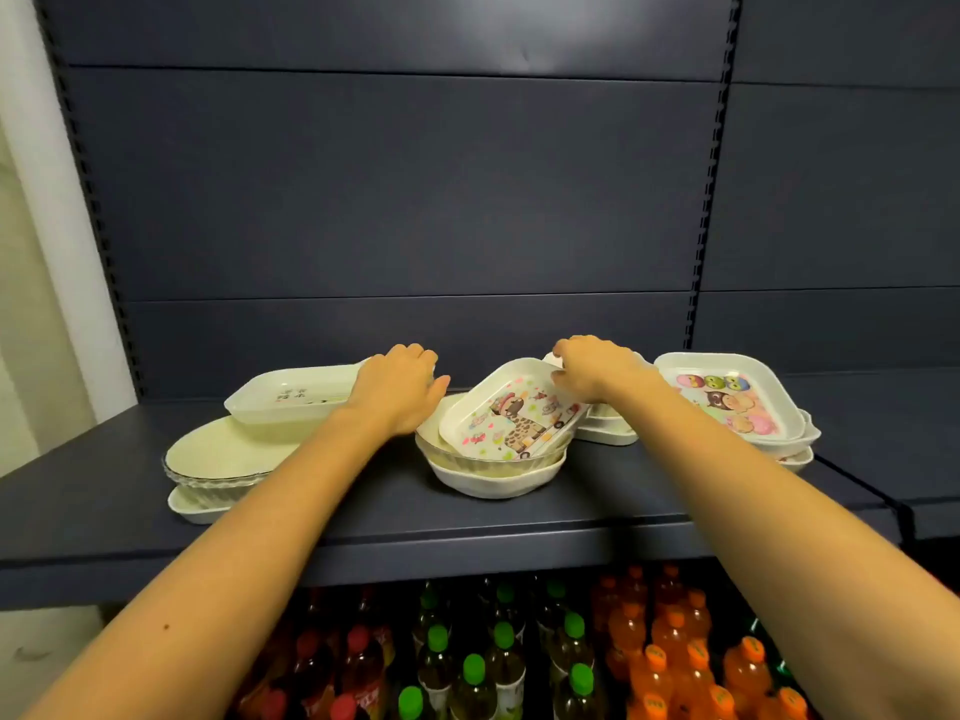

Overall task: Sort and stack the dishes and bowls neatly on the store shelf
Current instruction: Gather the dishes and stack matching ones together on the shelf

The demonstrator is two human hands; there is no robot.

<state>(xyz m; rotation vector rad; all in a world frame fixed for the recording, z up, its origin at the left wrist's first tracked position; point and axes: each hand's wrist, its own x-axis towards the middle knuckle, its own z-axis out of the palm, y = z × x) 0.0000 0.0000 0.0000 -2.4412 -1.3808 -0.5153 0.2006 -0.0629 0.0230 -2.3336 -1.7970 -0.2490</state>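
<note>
A rectangular giraffe dish (pixel 511 418) of glossy white plastic, printed with a cartoon giraffe and small pastel figures, lies tilted in the middle of the shelf (pixel 467 517). It rests inside a ribbed clear bowl (pixel 441 452), which is nested in a smooth white bowl (pixel 493 483). The right hand (pixel 597 374) pinches the giraffe dish's far corner, thumb inside the rim.

The left hand (pixel 397 392) lies over the right end of a white oblong dish (pixel 291 397) with its fingers bent past the far rim and thumb spread; whether it grips cannot be told. That dish carries a few dark characters, too small to read. It sits on an oval ribbed bowl (pixel 223 459), which sits on a flat white tray (pixel 192 504).

To the right, a square owl dish (pixel 727 397) with round cartoon faces tops a stack of plain white dishes (pixel 608 433).

The shelf and the back panel (pixel 415 174) are matte dark blue-grey metal. Below stand soda bottles (pixel 519 667) — red, green and orange caps. A pale wall (pixel 31 252) edges the left.
</note>
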